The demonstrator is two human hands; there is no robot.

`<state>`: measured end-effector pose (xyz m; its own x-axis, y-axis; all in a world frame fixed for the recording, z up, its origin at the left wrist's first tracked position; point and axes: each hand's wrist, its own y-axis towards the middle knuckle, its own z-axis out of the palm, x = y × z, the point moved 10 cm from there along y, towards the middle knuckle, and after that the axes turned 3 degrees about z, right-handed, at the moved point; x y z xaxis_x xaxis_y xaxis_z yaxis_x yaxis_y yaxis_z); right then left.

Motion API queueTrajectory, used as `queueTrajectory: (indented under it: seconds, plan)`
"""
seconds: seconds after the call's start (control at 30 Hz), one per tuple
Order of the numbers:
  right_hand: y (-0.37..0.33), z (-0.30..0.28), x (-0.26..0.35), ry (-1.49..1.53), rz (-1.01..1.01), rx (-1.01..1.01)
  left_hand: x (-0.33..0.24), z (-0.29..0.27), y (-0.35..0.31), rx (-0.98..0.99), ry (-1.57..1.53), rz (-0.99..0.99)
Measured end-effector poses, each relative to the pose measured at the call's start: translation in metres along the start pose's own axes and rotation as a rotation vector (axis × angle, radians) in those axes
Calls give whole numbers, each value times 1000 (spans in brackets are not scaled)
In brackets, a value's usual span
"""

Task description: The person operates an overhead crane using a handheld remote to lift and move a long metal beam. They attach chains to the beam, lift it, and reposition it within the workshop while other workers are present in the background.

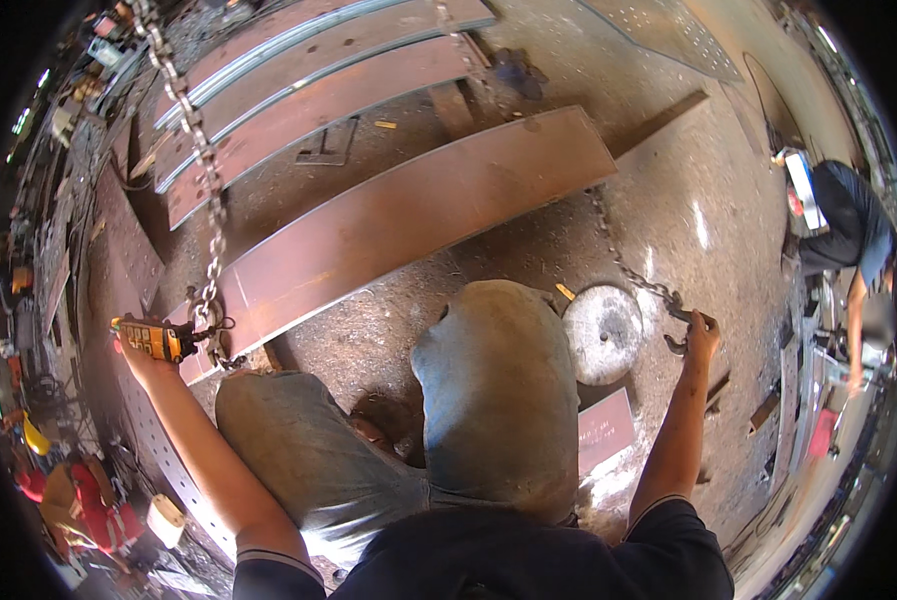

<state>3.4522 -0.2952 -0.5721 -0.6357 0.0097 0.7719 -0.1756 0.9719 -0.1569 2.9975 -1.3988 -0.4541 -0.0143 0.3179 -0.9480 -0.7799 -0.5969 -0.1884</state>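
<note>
My left hand (138,358) is closed around an orange remote control box (146,340) with dark buttons, at the left beside a hanging chain. That heavy steel chain (206,185) comes down from the top, its lower end bunched by the near left end of a long reddish-brown steel plate (408,225). On the right, my right hand (704,336) grips a dark metal hook (675,346) at the end of a second chain (623,262). This chain runs from the plate's far right end toward my hand. Whether either chain is fixed to the plate cannot be made out.
Several more long steel plates (368,85) lie beyond. A round metal disc (603,335) and a small flat plate (606,432) lie right of my knee. Another person (848,225) bends over at the far right. Clutter and a red machine (98,510) stand at lower left.
</note>
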Motion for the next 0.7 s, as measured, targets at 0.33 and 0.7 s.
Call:
queueTrajectory:
  seconds: [0.33, 0.7]
  plan:
    - [-28, 7, 165, 591, -24, 248, 13, 27, -18, -15, 48, -71]
    - [-46, 261, 392, 667, -234, 705, -38, -4, -43, 0, 80, 67]
